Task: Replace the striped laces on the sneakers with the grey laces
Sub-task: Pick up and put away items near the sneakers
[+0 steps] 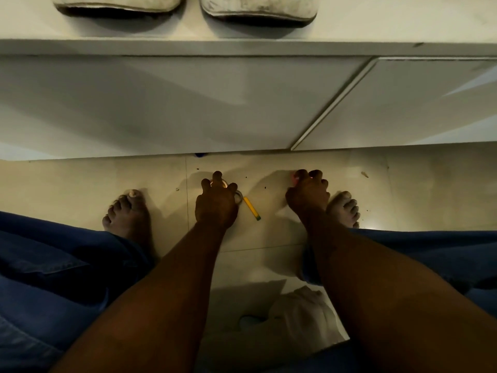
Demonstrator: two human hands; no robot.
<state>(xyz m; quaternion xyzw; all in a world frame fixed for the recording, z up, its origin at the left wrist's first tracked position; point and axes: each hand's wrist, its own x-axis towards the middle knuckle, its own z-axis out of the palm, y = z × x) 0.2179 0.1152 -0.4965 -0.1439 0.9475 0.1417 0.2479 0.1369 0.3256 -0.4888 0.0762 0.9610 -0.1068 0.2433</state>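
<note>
Sneakers (258,9): pair on worktop (390,25), top of view, only the ends show. No laces in view, striped or grey.

Left hand (216,204): down at floor (80,179), fingers (205,184) spread and bent over a clear ring (238,196). Too dark to tell whether they grip it.

Right hand (308,197): also at the floor, fingertips bent onto a small red thing (295,179). Cannot tell if it is pinched.

Yellow stick (251,208): lies just beside the ring, touched by neither hand.

White cloth (301,310): on the floor between the legs.

Risks, judged:
- Both hands are well apart from the sneakers, so relacing is not under way. Floor clutter may cost time.
- Poor light. Small things could slip from the fingertips or be misread, and grey laces would be hard to pick out on a pale floor.
- Rising under the worktop edge, the head could strike it.
- A bare foot (345,211) is near the right hand, so anything dropped could be trodden on.
</note>
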